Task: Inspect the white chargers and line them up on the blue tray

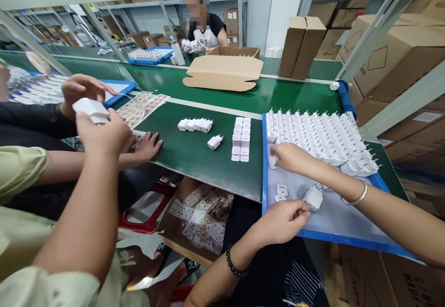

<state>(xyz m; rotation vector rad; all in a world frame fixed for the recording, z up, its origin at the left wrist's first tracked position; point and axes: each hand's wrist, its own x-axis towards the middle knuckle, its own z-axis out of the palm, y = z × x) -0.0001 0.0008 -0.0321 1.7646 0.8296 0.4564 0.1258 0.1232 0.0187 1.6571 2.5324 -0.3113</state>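
Observation:
In the head view, my left hand (285, 220) has curled fingers with nothing visible in them, beside an upright white plug (313, 198) with two pins. My right hand (290, 157) closes on a white piece (273, 159) at the left side of a blue-rimmed tray (264, 177). Rows of white plugs (306, 133) fill the tray's back half. Small white flat pieces (282, 190) lie between my hands. Left of the tray, white pieces stand in a two-column block (241, 138). One loose plug (215, 142) and a short row of plugs (195, 125) rest on the green table (201, 168).
Other people's hands are at left, one holding a white block (91, 109), near a sticker sheet (144, 108). An open carton (187, 247) sits below the table edge. Across stands another person behind a flat carton (225, 72). Boxes (392, 57) are stacked at right.

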